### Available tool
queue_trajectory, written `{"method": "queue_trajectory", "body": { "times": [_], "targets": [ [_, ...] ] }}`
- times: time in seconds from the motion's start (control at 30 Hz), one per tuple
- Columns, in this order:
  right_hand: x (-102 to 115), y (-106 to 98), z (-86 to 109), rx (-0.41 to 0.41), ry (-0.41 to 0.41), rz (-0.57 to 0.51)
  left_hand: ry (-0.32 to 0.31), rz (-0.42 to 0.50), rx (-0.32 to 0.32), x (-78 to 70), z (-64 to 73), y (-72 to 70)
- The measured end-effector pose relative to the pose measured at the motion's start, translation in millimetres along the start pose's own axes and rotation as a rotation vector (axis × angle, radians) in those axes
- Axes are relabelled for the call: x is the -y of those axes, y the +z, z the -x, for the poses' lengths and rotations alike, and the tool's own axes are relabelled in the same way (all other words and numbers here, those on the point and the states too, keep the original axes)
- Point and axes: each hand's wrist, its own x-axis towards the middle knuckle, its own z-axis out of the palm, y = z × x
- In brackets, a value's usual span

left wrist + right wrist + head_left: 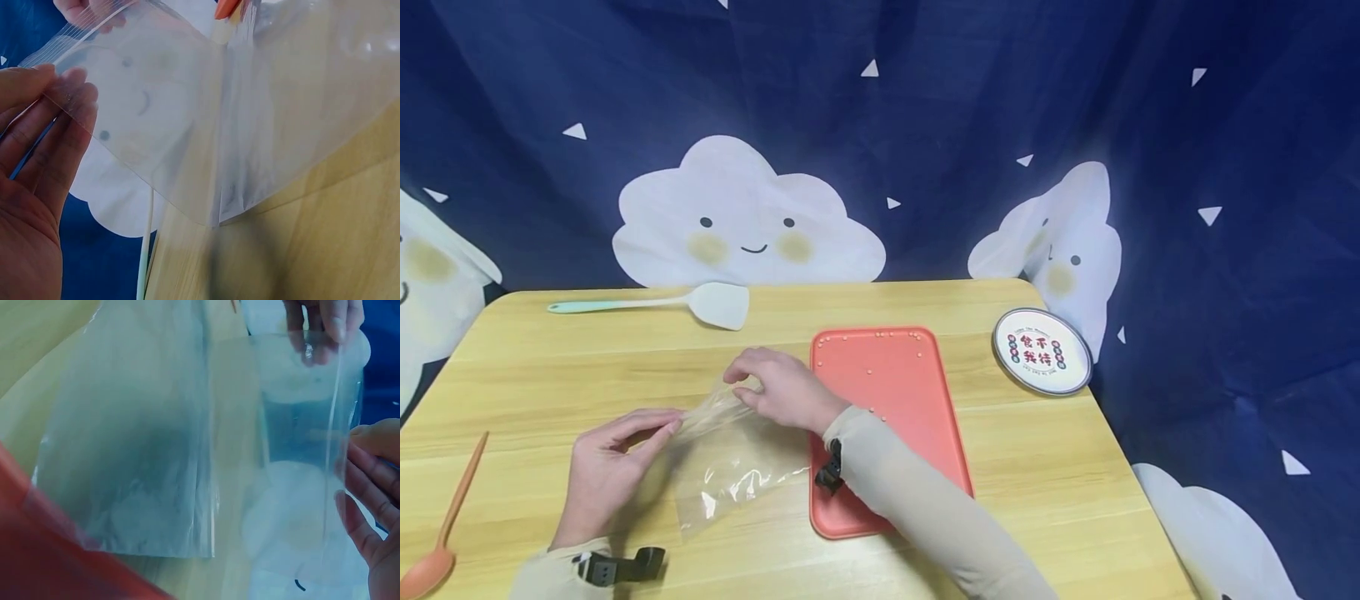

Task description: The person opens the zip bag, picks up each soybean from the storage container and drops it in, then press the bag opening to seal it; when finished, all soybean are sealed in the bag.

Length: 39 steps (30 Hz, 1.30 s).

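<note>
A clear plastic zip bag [737, 467] hangs between both hands over the left-middle of the wooden table. My left hand [617, 467] pinches one top corner between thumb and fingertips, seen close up in the left wrist view, where the bag [269, 119] is folded across its middle. On the other side of the ribbed zip edge, my right hand [790, 392] holds the bag's top with thumb and fingers. In the right wrist view the bag [125, 456] looks flat, with nothing visible inside, and its lower corner overlaps the red tray [37, 550].
Under my right forearm lies the red tray [902, 400], with several small pale round bits [869, 372] scattered on it. A white spatula [718, 305] rests at the back, an orange spoon [430, 571] at the left. An oval plate [1042, 352] with red lettering sits right of the tray.
</note>
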Motion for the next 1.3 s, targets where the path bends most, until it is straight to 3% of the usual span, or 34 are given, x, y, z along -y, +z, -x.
{"method": "queue_trajectory", "body": {
  "times": [0.13, 0.3, 0.53, 0.67, 0.93, 1.3],
  "targets": [
    [-4.8, -7.1, 6.8, -0.038, 0.049, -0.090, 0.016, -0.014, -0.011, 0.0, -0.2, -1.3],
    [-18.0, -29.7, 24.6, -0.094, 0.073, -0.141, 0.031, -0.062, -0.030, 1.6, 0.7, -2.1],
    [-44.3, -68.0, 64.7, -0.091, 0.120, -0.187, 0.007, -0.089, -0.050, 1.1, 1.0, -0.5],
    [-59.2, -77.6, 92.3, -0.058, 0.158, -0.134, -0.001, -0.077, -0.052, 0.7, 1.0, 2.2],
    [-90.6, -60.8, 129.5, 0.086, 0.206, -0.023, 0.023, -0.050, -0.046, 1.4, 1.7, 6.1],
    [-103.7, -35.3, 135.2, 0.168, 0.205, 0.102, 0.035, -0.061, -0.054, 0.3, 0.4, 4.6]
  ]
}}
